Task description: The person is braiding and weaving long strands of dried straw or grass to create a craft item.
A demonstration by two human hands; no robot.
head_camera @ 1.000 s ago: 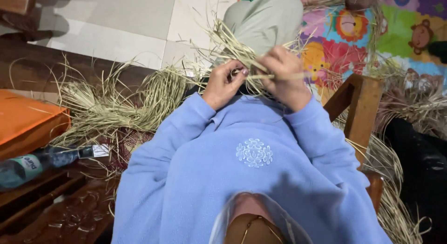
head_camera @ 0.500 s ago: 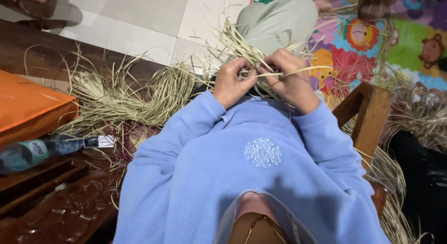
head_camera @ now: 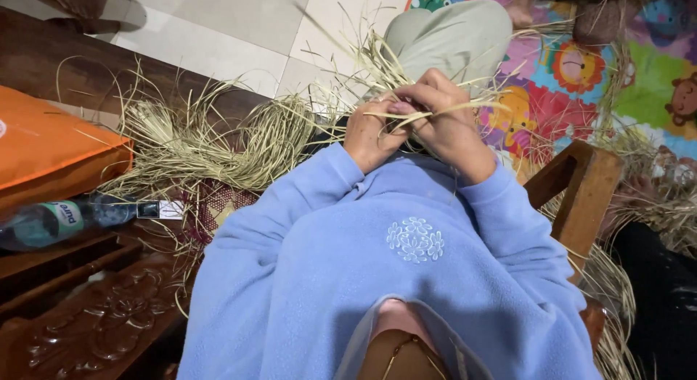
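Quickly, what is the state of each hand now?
Left hand: closed, gripping the straw strands.
Right hand: closed, pinching the same straw strands.

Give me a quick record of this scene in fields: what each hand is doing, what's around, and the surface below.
left hand: pinching pale straw strands, fingers closed
right hand: gripping the same strands, touching the left hand
clothing: blue fleece top
left side: loose straw pile, orange cushion, plastic bottle lying down
right side: wooden stool
floor: colourful play mat, pale tiles
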